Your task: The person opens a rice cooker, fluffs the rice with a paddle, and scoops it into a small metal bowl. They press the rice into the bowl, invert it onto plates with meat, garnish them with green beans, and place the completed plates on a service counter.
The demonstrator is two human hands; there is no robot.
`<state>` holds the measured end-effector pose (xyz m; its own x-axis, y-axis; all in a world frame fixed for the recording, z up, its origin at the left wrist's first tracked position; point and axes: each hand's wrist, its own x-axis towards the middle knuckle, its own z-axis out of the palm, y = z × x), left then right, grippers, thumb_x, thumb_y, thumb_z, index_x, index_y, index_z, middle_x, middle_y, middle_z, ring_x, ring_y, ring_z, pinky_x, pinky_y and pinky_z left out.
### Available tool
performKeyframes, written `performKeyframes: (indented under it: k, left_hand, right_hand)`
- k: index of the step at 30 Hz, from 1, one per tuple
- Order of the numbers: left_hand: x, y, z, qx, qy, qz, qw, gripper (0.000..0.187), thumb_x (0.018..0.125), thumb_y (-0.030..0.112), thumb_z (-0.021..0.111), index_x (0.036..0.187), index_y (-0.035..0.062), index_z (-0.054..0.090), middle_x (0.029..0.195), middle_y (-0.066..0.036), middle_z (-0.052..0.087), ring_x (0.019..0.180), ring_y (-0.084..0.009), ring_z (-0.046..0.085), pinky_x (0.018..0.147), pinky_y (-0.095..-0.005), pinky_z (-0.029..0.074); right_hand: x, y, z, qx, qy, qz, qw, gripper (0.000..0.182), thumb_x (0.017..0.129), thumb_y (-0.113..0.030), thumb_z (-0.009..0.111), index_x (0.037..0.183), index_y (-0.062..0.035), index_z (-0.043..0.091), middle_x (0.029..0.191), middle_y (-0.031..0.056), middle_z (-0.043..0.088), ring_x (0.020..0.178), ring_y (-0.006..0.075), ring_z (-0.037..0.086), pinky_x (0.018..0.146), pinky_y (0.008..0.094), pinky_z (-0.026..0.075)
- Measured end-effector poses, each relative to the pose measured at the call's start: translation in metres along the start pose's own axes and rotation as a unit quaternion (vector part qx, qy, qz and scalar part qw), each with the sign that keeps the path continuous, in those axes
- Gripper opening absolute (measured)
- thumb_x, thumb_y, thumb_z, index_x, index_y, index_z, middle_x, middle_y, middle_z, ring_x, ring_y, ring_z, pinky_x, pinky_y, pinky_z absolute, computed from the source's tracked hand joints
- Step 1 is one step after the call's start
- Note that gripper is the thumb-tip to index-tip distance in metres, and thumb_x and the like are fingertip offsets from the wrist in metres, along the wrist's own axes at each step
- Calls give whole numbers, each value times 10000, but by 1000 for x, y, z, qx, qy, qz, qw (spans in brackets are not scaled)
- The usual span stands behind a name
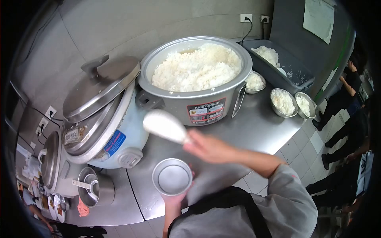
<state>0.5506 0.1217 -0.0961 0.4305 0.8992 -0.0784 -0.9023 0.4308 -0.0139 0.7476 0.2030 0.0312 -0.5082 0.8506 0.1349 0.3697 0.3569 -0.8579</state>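
Observation:
My right hand (pixel 206 147) is closed round the handle of a white rice paddle (pixel 164 126), whose broad blade points left in front of the rice cooker. Slight blur shows on the paddle. Below it, my left hand (pixel 177 197) grips a round metal bowl (pixel 172 177) from underneath; its inside shows bare metal. Most of my left fingers are hidden by the bowl. Behind both hands stands a large open rice cooker (pixel 206 104), heaped with white rice (pixel 198 68).
Left of it stands a second cooker (pixel 131 123) with a metal lid (pixel 101 89) tilted on top. A metal pot (pixel 104 192) holds utensils. At right are rice-filled bowls (pixel 283 102) and a grey tub (pixel 293 73) with rice. Several people stand beyond the counter's right edge.

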Motion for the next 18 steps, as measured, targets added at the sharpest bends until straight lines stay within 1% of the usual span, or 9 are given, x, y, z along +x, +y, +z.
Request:
performKeyframes:
  k: [1, 2, 4, 5, 6, 9, 13, 16, 18]
  left_hand:
    - [9, -1, 22, -36, 16, 5, 999, 803, 755, 665, 363, 1304, 81, 302, 1299, -263, 298, 1132, -486, 337, 898, -633, 304]
    - [16, 1, 37, -71, 33, 9, 997, 823, 744, 670, 375, 1310, 79, 291, 1310, -271, 273, 1144, -495, 315, 905, -625, 305]
    - [22, 15, 45, 7, 40, 35, 999, 829, 736, 671, 384, 1311, 83, 286, 1311, -259, 277, 1148, -494, 310, 906, -623, 306]
    - [24, 24, 50, 82, 46, 62, 994, 835, 728, 672, 392, 1313, 86, 281, 1312, -247, 280, 1152, -493, 306, 907, -621, 306]
    - [26, 34, 55, 81, 44, 62, 994, 835, 728, 672, 392, 1313, 86, 281, 1312, -247, 280, 1152, -493, 306, 907, -621, 306]
    - [29, 52, 72, 183, 5, 100, 978, 833, 744, 664, 395, 1326, 86, 248, 1315, -276, 246, 1163, -503, 284, 890, -639, 313]
    - [28, 50, 100, 190, -5, 183, 965, 788, 764, 630, 409, 1320, 92, 259, 1312, -254, 267, 1155, -502, 296, 886, -624, 338]
    - [25, 46, 112, 254, -42, 232, 938, 767, 763, 621, 423, 1319, 116, 268, 1317, -227, 278, 1165, -496, 286, 882, -609, 357]
    - [35, 35, 125, 252, -23, 266, 930, 740, 768, 612, 429, 1317, 139, 278, 1323, -198, 283, 1175, -492, 273, 864, -590, 383]
  right_hand:
    - [-2, -12, -32, -68, 58, -45, 995, 278, 902, -312, 395, 978, -45, 398, 765, 209, 557, 710, 390, 557, 598, 458, 416]
    - [-5, -19, -59, -106, 136, -29, 985, 285, 901, -304, 392, 984, -32, 401, 786, 218, 553, 748, 401, 553, 626, 449, 424]
    - [10, -33, -121, -190, 241, -26, 951, 285, 911, -238, 391, 1077, -12, 444, 890, 184, 547, 863, 291, 559, 718, 378, 433]
    - [23, -21, -154, -308, 294, -111, 898, 240, 898, -197, 397, 1046, -24, 472, 878, 165, 558, 895, 309, 536, 744, 398, 400]
    - [38, -12, -191, -487, 270, -80, 827, 197, 867, -159, 423, 1001, -38, 501, 885, 146, 569, 886, 306, 532, 758, 399, 363]
    - [73, 28, -250, -594, 195, 55, 778, 319, 803, -121, 471, 1117, -128, 524, 880, 124, 602, 842, 294, 554, 784, 378, 330]
    - [112, 78, -283, -607, 111, -25, 787, 404, 742, -119, 513, 1140, -178, 556, 875, 120, 616, 823, 265, 564, 772, 366, 354]
    - [137, 80, -283, -484, 16, -31, 874, 395, 704, -129, 535, 1091, -160, 604, 790, 94, 622, 705, 184, 569, 674, 316, 402]
    - [142, 70, -286, -312, -70, 87, 943, 365, 693, -143, 552, 1049, -135, 631, 671, 53, 583, 594, 110, 519, 547, 257, 400]
